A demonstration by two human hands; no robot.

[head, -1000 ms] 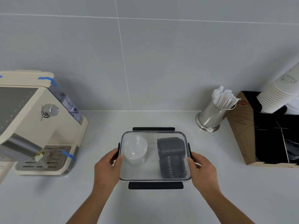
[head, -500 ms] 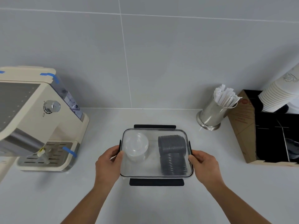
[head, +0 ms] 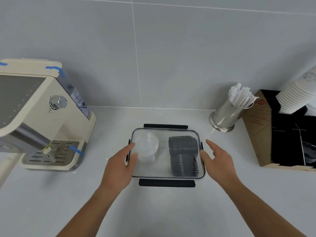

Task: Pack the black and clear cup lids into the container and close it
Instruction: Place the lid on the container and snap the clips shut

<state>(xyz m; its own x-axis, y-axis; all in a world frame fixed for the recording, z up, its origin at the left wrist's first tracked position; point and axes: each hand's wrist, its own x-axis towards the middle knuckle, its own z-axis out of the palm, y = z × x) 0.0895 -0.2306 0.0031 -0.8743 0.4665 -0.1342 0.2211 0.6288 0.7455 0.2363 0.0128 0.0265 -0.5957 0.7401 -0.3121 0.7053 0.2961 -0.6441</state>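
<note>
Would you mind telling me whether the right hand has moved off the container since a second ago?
Yes. The right hand has opened and drawn rightward off the container's right edge, toward the steel straw holder.

No words or numbers can be read here. The brown box (head: 256, 127), far to the right of the right grip (head: 218, 161), has a red round mark and small lines of print, all too blurry to read. The white cups (head: 297, 94) above it have a faint grey drawing, too small to make out.
</note>
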